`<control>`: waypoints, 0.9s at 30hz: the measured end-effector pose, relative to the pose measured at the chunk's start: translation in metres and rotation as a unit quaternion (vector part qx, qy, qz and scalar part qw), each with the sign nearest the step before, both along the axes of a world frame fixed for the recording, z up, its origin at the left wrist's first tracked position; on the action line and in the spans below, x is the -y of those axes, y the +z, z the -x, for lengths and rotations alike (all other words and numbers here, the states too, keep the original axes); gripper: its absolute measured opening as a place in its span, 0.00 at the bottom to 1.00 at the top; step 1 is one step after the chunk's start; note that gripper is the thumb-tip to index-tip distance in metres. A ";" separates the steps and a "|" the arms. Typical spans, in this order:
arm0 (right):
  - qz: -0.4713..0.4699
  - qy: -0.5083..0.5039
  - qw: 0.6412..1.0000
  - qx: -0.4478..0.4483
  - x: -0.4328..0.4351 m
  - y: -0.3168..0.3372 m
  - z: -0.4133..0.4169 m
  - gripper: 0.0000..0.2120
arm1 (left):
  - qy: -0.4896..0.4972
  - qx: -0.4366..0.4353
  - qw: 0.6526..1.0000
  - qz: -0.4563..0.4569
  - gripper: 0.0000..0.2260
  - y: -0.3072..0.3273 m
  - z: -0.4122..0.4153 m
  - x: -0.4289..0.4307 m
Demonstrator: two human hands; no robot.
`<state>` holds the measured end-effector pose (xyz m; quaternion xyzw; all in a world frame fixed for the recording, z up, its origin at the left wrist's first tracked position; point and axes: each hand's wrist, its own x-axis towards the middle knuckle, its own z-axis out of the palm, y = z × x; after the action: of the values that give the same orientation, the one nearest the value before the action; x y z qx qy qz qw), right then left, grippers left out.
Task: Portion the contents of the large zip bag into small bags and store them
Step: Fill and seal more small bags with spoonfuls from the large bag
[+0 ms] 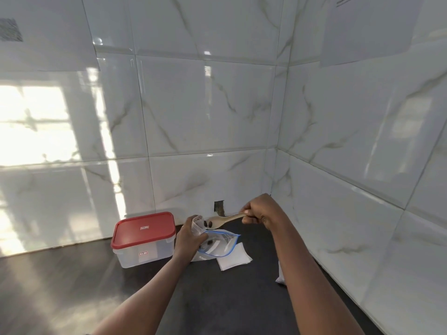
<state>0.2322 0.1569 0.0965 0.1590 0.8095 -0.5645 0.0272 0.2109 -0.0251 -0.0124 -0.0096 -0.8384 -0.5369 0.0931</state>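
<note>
My left hand (189,234) grips a small clear bag (197,224) upright above the counter. My right hand (260,212) holds the handle of a wooden spoon (223,219), whose bowl carries two dark round pieces (208,223) at the small bag's mouth. Below lies the large zip bag (222,243) with a blue seal, flat on the dark counter, a few dark pieces still visible inside it near my left hand. Several small empty white bags (235,258) lie partly under it.
A clear plastic container with a red lid (144,229) stands shut to the left of my left hand. The dark counter (72,286) runs into a corner of glossy marble-tiled walls (208,112). Something white (280,278) shows behind my right forearm.
</note>
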 end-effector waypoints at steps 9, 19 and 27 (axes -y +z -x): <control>-0.288 0.049 0.938 -0.184 0.033 -0.005 -0.013 0.11 | -0.006 -0.001 1.000 0.023 0.26 -0.008 0.000 -0.001; -0.374 0.102 0.888 -0.248 0.043 -0.007 -0.016 0.14 | 0.004 0.002 1.000 0.000 0.27 -0.008 0.001 0.002; -0.404 0.056 0.899 -0.163 0.043 -0.014 -0.021 0.12 | 0.014 -0.017 0.999 -0.045 0.21 -0.005 0.001 0.014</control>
<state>0.2535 0.1142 0.0828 0.0166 0.9686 -0.2048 -0.1403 0.2100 -0.0386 -0.0169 -0.0033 -0.8119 -0.5722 0.1155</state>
